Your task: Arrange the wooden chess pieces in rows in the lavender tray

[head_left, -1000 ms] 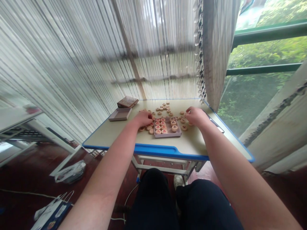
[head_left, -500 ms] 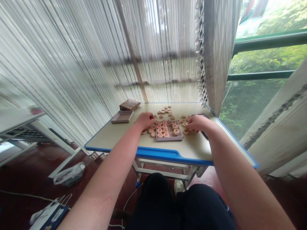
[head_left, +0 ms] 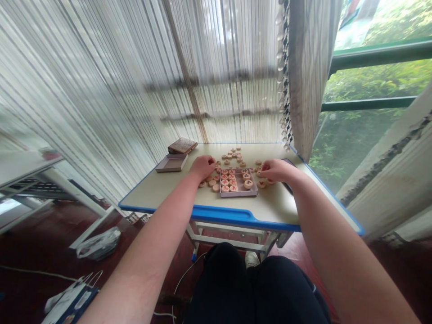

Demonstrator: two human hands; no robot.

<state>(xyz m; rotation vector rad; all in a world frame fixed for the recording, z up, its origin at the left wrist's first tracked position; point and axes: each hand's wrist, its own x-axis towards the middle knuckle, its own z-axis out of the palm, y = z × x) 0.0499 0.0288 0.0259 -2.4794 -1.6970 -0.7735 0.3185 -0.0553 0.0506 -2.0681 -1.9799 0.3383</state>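
A shallow open box [head_left: 239, 194] on the desk holds round wooden Chinese chess pieces. Red-marked ones fill two columns on its left, and dark-marked pieces [head_left: 248, 184] line its right side. My left hand [head_left: 203, 167] is just left of the box, fingers curled together above loose pieces [head_left: 212, 182]; whatever they hold is hidden. On the other side, my right hand [head_left: 277, 171] pinches at a Chinese chess piece [head_left: 259, 173] among others lying right of the box. One loose dark-marked piece [head_left: 261, 184] lies under that hand.
More loose pieces [head_left: 234, 155] are scattered behind the box. At the desk's back left lie an empty box half [head_left: 172, 164] and a brown patterned box [head_left: 182, 146]. A dark flat object [head_left: 288, 187] lies partly under my right wrist. String curtains [head_left: 232, 103] hang behind the desk.
My left hand has shifted slightly back and left, away from the box. My right hand has moved a little left and back over the loose pieces. The box's contents look the same.
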